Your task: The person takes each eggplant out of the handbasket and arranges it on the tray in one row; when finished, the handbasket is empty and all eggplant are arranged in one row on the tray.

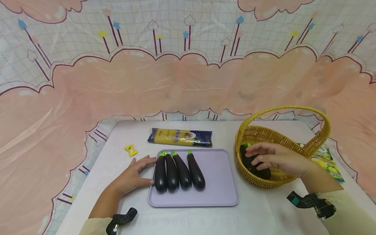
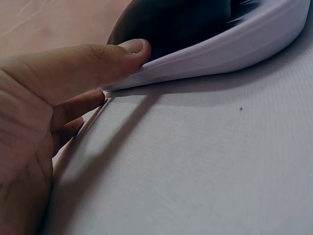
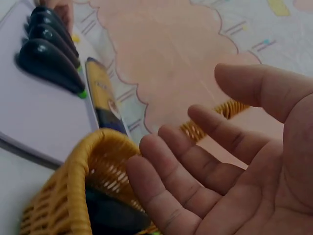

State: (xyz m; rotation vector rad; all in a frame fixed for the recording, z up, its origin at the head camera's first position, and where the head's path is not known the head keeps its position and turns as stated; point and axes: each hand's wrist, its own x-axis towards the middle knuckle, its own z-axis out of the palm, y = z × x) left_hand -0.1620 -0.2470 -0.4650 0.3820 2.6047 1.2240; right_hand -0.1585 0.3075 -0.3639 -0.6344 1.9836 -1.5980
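Several dark eggplants (image 1: 177,172) with green stems lie side by side on a lilac tray (image 1: 217,192), grouped toward its left half. My left hand (image 1: 132,176) rests at the tray's left edge, fingers spread; in the left wrist view the thumb (image 2: 115,61) touches the rim beside an eggplant (image 2: 171,27). My right hand (image 1: 282,159) hovers over a yellow wicker basket (image 1: 255,181), fingers loosely bent and apart. Inside the basket lies dark eggplant (image 1: 248,160), partly hidden by that hand. The right wrist view shows the palm (image 3: 244,196) holding nothing.
Behind the tray lies a pasta packet (image 1: 180,137). A small yellow wrapped candy (image 1: 131,150) sits at the left. Green and yellow packets (image 1: 329,166) lie right of the basket, partly covered. The basket's tall handle (image 1: 285,107) arches above it.
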